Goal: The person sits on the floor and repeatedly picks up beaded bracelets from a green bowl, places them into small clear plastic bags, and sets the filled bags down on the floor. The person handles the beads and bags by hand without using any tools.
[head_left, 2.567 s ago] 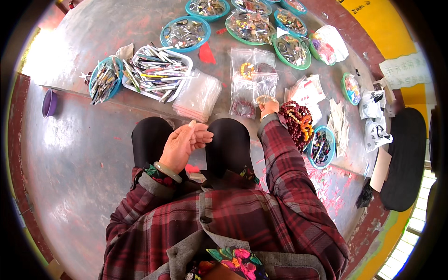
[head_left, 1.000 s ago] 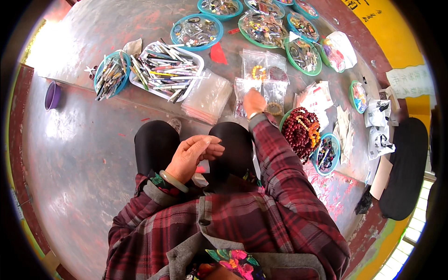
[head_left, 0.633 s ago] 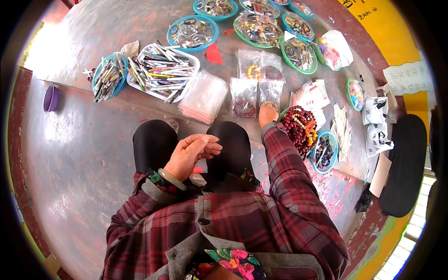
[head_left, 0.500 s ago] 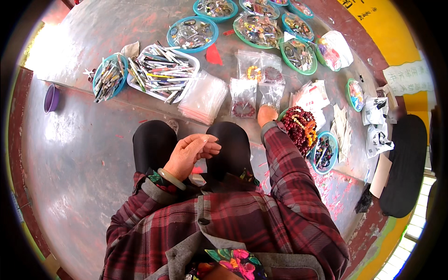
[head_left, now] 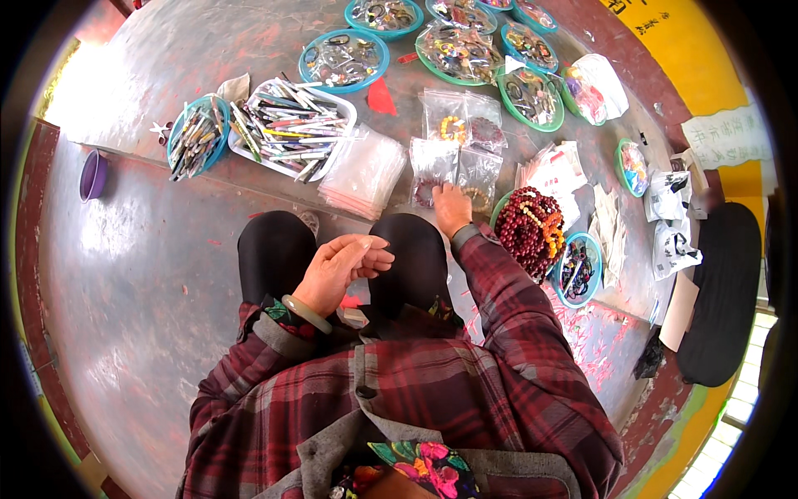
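My right hand (head_left: 451,209) reaches forward beyond my knees, fingers bent down at the lower right edge of a clear plastic bag (head_left: 434,154). A dark red bead bracelet (head_left: 423,192) lies inside that bag, partly covered by the hand. Just right of it sits another clear bag (head_left: 480,165) with a pale yellowish bead bracelet (head_left: 476,198). Behind these are bagged bracelets, one of yellow beads (head_left: 453,129) and one of dark beads (head_left: 487,134). Over my lap, my left hand (head_left: 342,268) is loosely closed, thumb against the curled fingers, nothing visible in it.
A heap of red bead strings (head_left: 529,231) fills a basket on the right, beside a blue basket (head_left: 598,274) of dark small items. Left lie stacked empty bags (head_left: 362,175), a white tray (head_left: 236,150) of pens and a blue pen basket (head_left: 222,148). Several trinket baskets stand behind.
My right hand has moved left and slightly nearer, from the right front bag to the dark red bracelet's bag. The pale bracelet is now uncovered. My left hand has stayed put.
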